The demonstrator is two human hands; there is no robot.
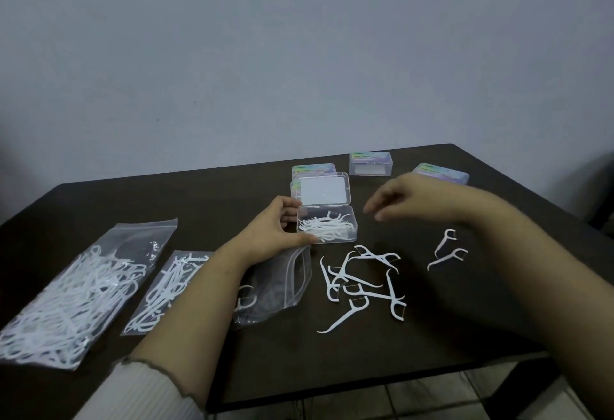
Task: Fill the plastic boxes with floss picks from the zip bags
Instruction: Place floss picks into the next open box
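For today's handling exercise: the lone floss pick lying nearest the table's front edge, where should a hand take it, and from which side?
Pinch the lone floss pick at mid-handle, coming from above with the right hand. It lies flat on the table, its thin stem clear of the pile, while its forked head sits close to the other picks.

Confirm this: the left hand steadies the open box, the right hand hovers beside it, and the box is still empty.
Not quite. The head view shows the open box already holds a bundle of floss picks. The rest stands: the left hand steadies it, and the right hand hovers beside it.
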